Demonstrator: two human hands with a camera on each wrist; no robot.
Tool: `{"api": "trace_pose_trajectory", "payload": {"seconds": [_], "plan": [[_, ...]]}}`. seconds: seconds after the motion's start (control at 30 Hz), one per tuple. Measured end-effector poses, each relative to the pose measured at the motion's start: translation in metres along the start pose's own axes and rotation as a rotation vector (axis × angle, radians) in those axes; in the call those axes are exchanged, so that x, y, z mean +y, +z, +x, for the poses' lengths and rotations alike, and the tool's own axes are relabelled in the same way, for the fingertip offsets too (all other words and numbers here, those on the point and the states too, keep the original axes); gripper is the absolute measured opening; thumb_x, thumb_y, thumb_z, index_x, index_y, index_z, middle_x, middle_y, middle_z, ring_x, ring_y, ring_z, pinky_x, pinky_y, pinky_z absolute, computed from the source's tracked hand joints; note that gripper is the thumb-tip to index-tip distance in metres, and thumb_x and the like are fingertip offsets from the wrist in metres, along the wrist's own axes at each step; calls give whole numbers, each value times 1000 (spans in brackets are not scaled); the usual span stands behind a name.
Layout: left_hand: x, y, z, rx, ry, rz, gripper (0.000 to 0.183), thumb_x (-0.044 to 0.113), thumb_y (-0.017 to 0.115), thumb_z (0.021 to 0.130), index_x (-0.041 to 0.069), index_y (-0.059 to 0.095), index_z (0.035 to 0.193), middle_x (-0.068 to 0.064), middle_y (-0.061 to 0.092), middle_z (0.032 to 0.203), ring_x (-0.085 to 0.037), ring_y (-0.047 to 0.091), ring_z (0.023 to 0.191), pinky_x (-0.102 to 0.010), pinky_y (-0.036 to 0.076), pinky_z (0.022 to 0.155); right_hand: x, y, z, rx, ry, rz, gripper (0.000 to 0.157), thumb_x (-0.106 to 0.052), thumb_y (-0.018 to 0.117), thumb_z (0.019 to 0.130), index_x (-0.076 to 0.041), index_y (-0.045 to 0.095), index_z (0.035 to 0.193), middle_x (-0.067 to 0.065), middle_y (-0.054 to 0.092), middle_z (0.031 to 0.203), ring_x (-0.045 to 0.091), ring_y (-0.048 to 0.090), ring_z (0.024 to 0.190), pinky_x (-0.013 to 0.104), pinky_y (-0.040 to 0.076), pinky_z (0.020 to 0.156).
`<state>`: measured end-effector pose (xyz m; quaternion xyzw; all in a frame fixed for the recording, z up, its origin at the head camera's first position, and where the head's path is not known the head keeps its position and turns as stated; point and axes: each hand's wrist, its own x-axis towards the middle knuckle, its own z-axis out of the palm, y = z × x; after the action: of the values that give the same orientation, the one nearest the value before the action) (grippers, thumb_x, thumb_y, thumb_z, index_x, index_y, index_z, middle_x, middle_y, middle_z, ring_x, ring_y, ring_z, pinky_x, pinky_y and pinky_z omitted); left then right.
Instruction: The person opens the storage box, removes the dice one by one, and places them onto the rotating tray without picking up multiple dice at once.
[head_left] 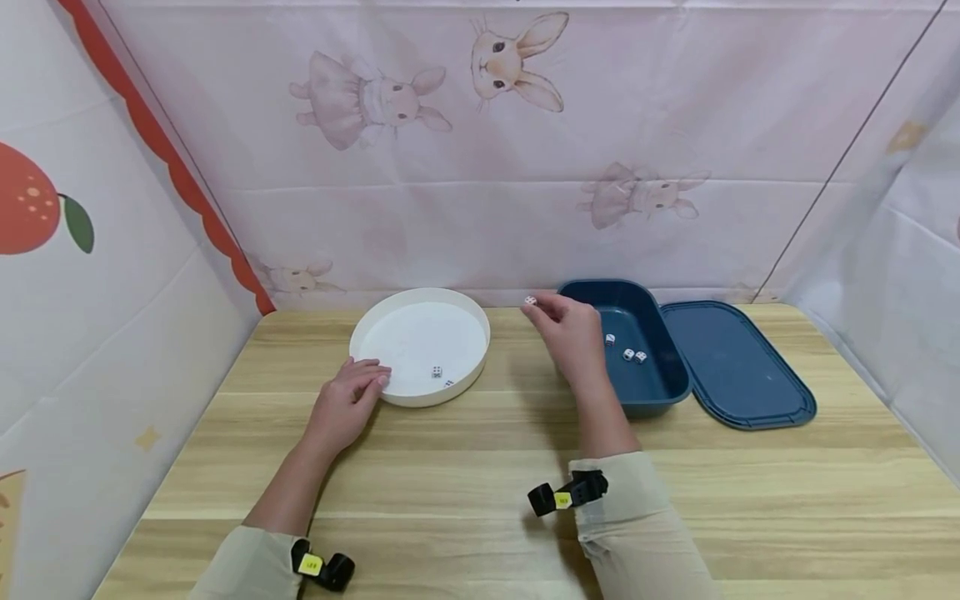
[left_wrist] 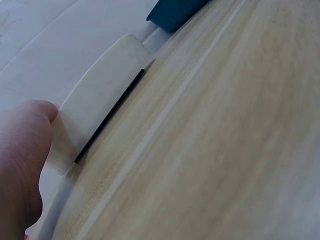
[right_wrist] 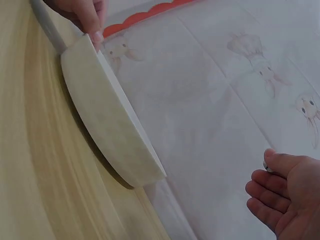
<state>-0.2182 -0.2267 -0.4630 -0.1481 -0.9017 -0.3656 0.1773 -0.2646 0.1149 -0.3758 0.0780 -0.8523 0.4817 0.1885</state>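
Note:
My right hand [head_left: 573,333] pinches a small white die [head_left: 530,301] between thumb and fingertips, raised at the left side of the blue box [head_left: 678,379]. In the right wrist view only a sliver of that die [right_wrist: 268,168] shows beside the thumb. My left hand [head_left: 347,406] grips the near left rim of a round white tray [head_left: 420,400], with the fingers reaching over the edge. Inside the tray lie a die [head_left: 437,372] and, beside the near wall, another die [head_left: 448,383]. Several more dice, among them one die [head_left: 610,339], sit in the box.
To the right of the box, its blue lid [head_left: 750,367] lies flat on the wooden table [head_left: 450,500]. A fabric backdrop with printed rabbits [head_left: 517,67] hangs behind the table's back edge. Both wrists wear small black cameras, including the right one's camera [head_left: 542,499].

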Motion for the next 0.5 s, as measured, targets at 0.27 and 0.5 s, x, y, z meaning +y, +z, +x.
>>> {"api": "trace_pose_trajectory", "payload": {"seconds": [0.27,0.5], "plan": [[-1,0,2,1,-1,0,26,23,61,99,4,75,108,-7,73,114,-26,59,124,-48,23,123,-17,27,-6,-77,-67,-31,28,-28,72,91,-12,75,114,5,76,101,16,72,92,32,62,80],[0,-2,1,-10,-17,-6,25,23,61,99,4,75,108,-7,72,114,-27,58,124,-49,22,124,-28,58,-22,-253,-144,-100,31,-25,69,93,-10,72,120,4,75,109,19,71,99,31,61,84]]}}
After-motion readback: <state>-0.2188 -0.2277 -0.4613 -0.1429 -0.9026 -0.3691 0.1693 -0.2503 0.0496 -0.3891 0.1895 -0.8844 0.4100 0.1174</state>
